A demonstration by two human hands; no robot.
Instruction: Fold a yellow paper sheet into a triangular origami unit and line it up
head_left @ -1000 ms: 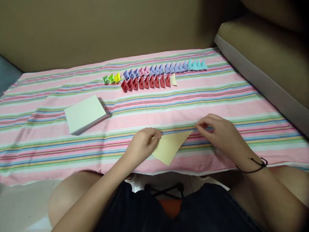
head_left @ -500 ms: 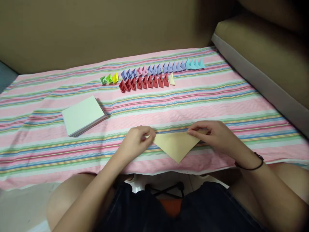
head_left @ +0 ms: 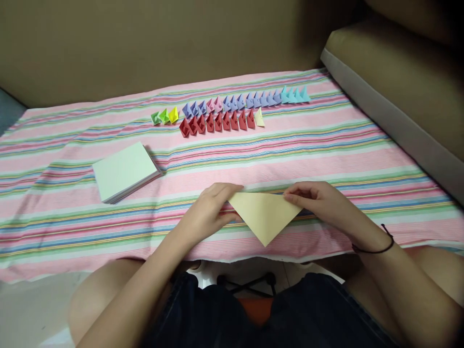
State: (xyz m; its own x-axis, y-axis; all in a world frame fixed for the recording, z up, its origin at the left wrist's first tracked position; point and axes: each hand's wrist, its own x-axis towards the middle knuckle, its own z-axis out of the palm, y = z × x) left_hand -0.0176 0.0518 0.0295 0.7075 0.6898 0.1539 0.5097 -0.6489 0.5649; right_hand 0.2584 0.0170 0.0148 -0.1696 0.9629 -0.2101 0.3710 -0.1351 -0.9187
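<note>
A pale yellow sheet of paper [head_left: 265, 215], folded into a triangle, is near the front edge of the striped cloth, its point towards me and its long side away. My right hand [head_left: 310, 195] pinches the triangle's right corner between thumb and fingers. At the left corner, my left hand [head_left: 217, 208] has its thumb and fingers apart, the fingers along the far side and the thumb nearer to me. The left corner tip lies in the gap between them.
Two rows of small folded paper shapes stand farther back: red ones [head_left: 218, 123], blue-violet ones [head_left: 256, 100], light blue ones [head_left: 295, 94] and others. A stack of paper [head_left: 125, 171] lies at left on the striped cloth [head_left: 203, 164]. A brown cushioned armrest [head_left: 391, 82] borders the right.
My left thumb and fingers have parted from their pinch at the paper's left corner. My right hand keeps its pinch. The triangle has shifted slightly left.
</note>
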